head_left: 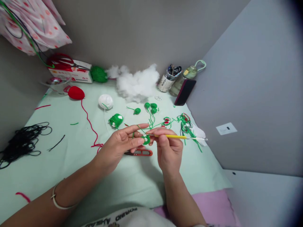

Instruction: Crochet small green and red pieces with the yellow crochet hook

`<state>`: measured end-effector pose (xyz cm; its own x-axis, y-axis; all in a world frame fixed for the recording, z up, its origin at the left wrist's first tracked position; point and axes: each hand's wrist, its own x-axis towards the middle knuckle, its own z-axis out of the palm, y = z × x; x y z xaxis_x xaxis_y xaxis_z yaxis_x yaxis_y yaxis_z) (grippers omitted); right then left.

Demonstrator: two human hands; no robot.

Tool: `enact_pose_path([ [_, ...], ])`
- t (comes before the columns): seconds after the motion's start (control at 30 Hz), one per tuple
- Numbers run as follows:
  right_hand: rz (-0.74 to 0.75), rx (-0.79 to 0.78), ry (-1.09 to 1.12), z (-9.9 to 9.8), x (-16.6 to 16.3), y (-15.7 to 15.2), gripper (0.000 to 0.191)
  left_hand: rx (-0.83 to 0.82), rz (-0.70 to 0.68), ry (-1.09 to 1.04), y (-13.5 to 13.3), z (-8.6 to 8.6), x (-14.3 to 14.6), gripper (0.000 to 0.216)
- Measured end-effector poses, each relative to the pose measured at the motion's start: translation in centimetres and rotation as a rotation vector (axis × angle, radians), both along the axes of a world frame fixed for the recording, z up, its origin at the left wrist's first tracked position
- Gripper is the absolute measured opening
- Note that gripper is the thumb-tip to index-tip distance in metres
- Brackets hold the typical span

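My left hand (123,140) pinches a small green and white crochet piece (146,139) between thumb and fingers, with green yarn running over its raised index finger. In my right hand (169,148) is a crochet hook (176,136) with a yellow handle, held like a pen. The hook's thin metal tip points left and meets the top of the crochet piece; whether it is through a stitch I cannot tell. Just beneath the hands lie orange-handled thread snips (144,152), partly covered by my left fingers. A green yarn ball (115,120) sits beyond my left hand.
White stuffing (137,82) is heaped at the back. Small green crocheted balls (153,108) and yarn scraps (186,124) lie beyond my hands. A phone (185,92) leans against a bottle (190,72) at right. Red yarn (76,93), white yarn (105,101) and black cord (21,143) are leftward.
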<state>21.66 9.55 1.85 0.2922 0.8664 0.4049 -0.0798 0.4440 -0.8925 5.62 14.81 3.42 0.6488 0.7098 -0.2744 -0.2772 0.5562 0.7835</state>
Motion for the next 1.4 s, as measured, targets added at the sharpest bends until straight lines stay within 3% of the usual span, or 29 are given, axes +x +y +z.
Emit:
enact_pose_path([
  [0.1, 0.073, -0.047, 0.103, 0.2, 0.3, 0.1, 0.019, 0.016, -0.018, 0.026, 0.4, -0.1, -0.3, 0.037],
  [0.17, 0.044, -0.046, 0.04, 0.4, 0.4, -0.1, 0.022, 0.056, 0.004, 0.072, 0.5, -0.2, -0.5, 0.035],
  [0.23, -0.033, 0.014, -0.145, 0.4, 0.4, -0.5, 0.022, 0.111, 0.057, 0.124, 0.5, -0.2, -0.5, 0.035],
  [0.37, -0.215, 0.247, -0.775, -0.1, 0.0, -1.2, 0.034, 0.135, 0.141, 0.121, 0.3, -0.3, -0.4, 0.043],
  [0.47, -0.309, 0.298, -1.007, -0.4, -0.2, -1.3, 0.045, -0.001, 0.044, 0.01, 0.4, -0.4, -0.2, 0.045],
  [0.53, -0.303, 0.275, -0.866, -0.4, -0.1, -1.1, 0.04, -0.088, -0.024, -0.045, 0.5, -0.4, -0.2, 0.043],
  [0.6, -0.25, 0.188, -0.563, -0.2, 0.1, -0.8, 0.029, -0.1, -0.015, -0.048, 0.7, -0.4, -0.3, 0.04],
  [0.67, -0.148, 0.076, -0.259, 0.0, 0.3, -0.4, 0.024, -0.032, 0.048, 0.001, 0.7, -0.4, -0.3, 0.04],
  [0.73, -0.074, 0.011, -0.117, 0.0, 0.3, -0.1, 0.024, 0.06, 0.105, 0.068, 0.4, -0.3, -0.2, 0.045],
  [0.83, -0.16, 0.085, -0.385, -0.4, -0.3, -0.4, 0.022, 0.125, 0.152, 0.116, -0.2, -0.4, 0.1, 0.054],
  [0.9, -0.282, 0.186, -0.68, -0.8, -0.7, -0.7, 0.028, 0.081, 0.141, 0.079, -0.4, -0.4, 0.2, 0.056],
  [0.97, -0.336, 0.241, -0.795, -0.9, -0.7, -0.9, 0.032, -0.015, 0.067, 0.018, -0.3, -0.5, 0.3, 0.052],
  [1.03, -0.318, 0.203, -0.655, -0.8, -0.4, -0.7, 0.029, -0.109, 0.004, -0.031, 0.1, -0.4, 0.1, 0.045],
  [1.1, -0.264, 0.109, -0.368, -0.4, 0.2, -0.3, 0.021, -0.15, -0.001, -0.054, 0.6, -0.3, -0.1, 0.036],
  [1.23, -0.128, -0.059, 0.052, 0.2, 0.6, 0.3, 0.018, -0.085, 0.053, -0.033, 0.8, 0.0, -0.4, 0.026],
  [1.4, -0.047, -0.036, -0.092, -0.1, -0.1, 0.1, 0.014, 0.008, 0.028, 0.036, 0.2, 0.1, -0.2, 0.039],
])
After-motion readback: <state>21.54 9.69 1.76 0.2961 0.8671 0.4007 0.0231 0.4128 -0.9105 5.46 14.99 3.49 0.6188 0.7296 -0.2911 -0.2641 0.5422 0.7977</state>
